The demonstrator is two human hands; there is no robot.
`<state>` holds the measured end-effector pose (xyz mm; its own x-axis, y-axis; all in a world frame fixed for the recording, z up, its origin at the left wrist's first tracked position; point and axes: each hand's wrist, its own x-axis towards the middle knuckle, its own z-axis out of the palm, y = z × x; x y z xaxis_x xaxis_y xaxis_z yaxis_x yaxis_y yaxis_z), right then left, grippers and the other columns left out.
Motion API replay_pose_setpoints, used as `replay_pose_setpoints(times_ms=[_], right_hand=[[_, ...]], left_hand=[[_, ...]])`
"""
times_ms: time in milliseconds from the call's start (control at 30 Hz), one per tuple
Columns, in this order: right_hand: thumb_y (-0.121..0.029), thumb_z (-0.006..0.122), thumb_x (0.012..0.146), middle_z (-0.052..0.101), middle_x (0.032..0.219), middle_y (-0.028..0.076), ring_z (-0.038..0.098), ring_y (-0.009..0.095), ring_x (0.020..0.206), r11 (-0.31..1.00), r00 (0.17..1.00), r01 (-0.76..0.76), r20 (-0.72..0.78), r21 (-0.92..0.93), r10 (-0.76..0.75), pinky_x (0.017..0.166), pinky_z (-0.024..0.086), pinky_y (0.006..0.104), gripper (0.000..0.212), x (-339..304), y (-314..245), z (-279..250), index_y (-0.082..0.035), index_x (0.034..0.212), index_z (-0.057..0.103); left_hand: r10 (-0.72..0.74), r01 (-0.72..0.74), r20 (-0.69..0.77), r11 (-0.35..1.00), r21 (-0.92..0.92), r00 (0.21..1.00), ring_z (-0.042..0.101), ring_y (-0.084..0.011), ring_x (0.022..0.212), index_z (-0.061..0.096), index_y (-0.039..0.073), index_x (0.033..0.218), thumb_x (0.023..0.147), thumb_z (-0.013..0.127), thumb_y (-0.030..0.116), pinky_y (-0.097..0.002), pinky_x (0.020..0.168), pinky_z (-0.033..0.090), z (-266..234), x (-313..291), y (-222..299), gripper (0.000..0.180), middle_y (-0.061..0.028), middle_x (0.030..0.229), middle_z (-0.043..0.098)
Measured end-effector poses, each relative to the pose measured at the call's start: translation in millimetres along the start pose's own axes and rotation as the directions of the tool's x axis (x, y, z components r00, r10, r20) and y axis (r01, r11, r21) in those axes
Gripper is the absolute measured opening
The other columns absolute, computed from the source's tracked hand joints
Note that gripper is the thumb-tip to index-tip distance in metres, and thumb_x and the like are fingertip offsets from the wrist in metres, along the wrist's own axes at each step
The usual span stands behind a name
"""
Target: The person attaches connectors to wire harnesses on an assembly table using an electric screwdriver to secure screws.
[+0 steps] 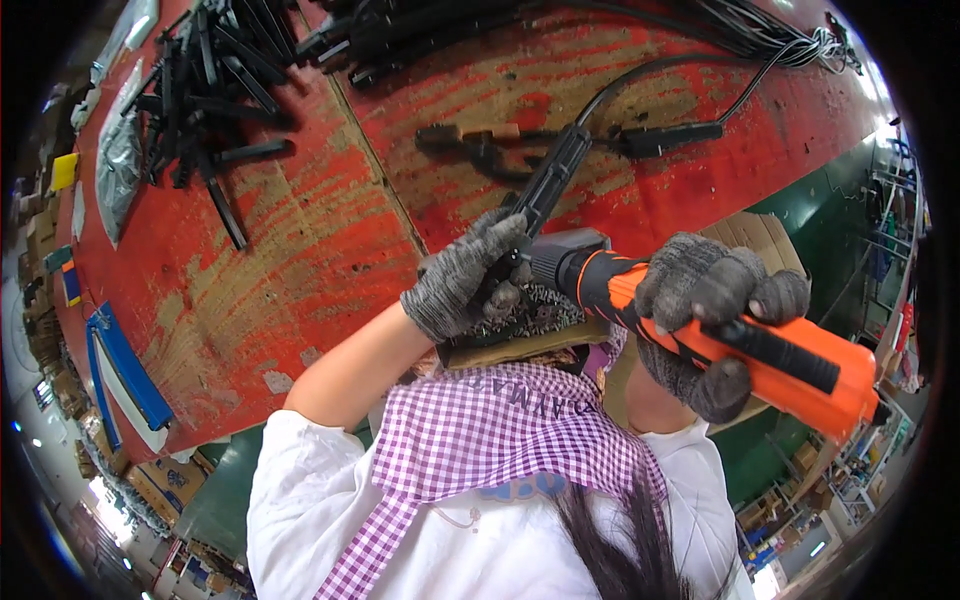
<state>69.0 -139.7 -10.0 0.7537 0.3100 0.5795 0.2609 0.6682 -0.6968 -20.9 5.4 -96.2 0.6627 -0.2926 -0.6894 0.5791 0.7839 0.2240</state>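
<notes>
My left hand (pixel 467 275), in a grey knit glove, is closed round a long black plastic housing (pixel 556 178) with a black cable running out of its far end. My right hand (pixel 712 300), gloved the same way, grips an orange and black electric screwdriver (pixel 620 290) lying level. The driver's nose points left at the near end of the housing, by my left fingers; whether the bit touches a screw there is too small to tell. Below both hands is an open cardboard box (pixel 500 352) holding many small screws (pixel 555 312).
A worn red tabletop (pixel 290 240) spreads ahead. Black plastic strips (pixel 215 90) are piled at the far left, with more black bars (pixel 420 40) beside them. Another cabled black part (pixel 670 138) lies beyond my hands. Coiled cables (pixel 790 40) lie far right. A cardboard carton (pixel 755 235) is at right.
</notes>
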Motion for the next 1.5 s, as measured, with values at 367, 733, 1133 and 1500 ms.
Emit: replay_pose_setpoints(times_ms=[367, 733, 1133, 1500], right_hand=[[-0.018, 0.059, 0.071, 0.055, 0.077, 0.011, 0.054, 0.016, 0.054, 0.979, 0.987, 0.006, -0.158, 0.205, 0.027, 0.047, 0.045, 0.0283, 0.032, -8, -60, -49, -0.005, 0.094, 0.041], [-0.018, 0.057, 0.074, 0.054, 0.082, 0.013, 0.053, 0.02, 0.061, 0.975, 0.943, -0.135, -0.279, 0.176, 0.181, 0.053, 0.042, 0.032, 0.032, -32, -57, -58, -0.004, 0.099, 0.041], [-0.019, 0.067, 0.065, 0.054, 0.087, 0.018, 0.056, 0.022, 0.061, 0.833, 0.798, -0.548, -0.251, 0.08, 0.549, 0.053, 0.047, 0.0305, 0.045, -40, -51, -56, -0.002, 0.098, 0.044], [-0.016, 0.074, 0.056, 0.05, 0.096, 0.018, 0.058, 0.022, 0.07, 0.53, 0.546, -0.79, -0.039, 0.308, 0.837, 0.059, 0.051, 0.032, 0.049, -38, -26, -57, -0.002, 0.095, 0.047]], left_hand=[[0.584, -0.325, 0.161, 0.186, 0.927, 0.796, 0.048, -0.0098, 0.058, 0.041, 0.015, 0.118, 0.072, 0.067, 0.016, -0.0226, 0.05, 0.043, 11, -30, 103, 0.053, -0.0009, 0.091, 0.048], [0.419, 0.091, 0.374, -0.756, 0.648, 0.827, 0.055, -0.0314, 0.086, 0.055, 0.006, 0.095, 0.069, 0.058, 0.017, -0.0395, 0.075, 0.045, 43, 35, 138, 0.029, -0.0154, 0.09, 0.058], [0.148, -0.096, 0.054, 0.292, 0.952, 0.988, 0.051, -0.011, 0.066, 0.05, 0.004, 0.105, 0.066, 0.059, 0.01, -0.0239, 0.06, 0.043, 41, -22, 106, 0.04, -0.0013, 0.075, 0.053], [0.17, -0.376, 0.357, 0.656, 0.655, 0.919, 0.049, -0.0087, 0.08, 0.041, 0.005, 0.117, 0.078, 0.06, 0.017, -0.024, 0.073, 0.043, 62, -12, 12, 0.045, -0.0013, 0.092, 0.053]])
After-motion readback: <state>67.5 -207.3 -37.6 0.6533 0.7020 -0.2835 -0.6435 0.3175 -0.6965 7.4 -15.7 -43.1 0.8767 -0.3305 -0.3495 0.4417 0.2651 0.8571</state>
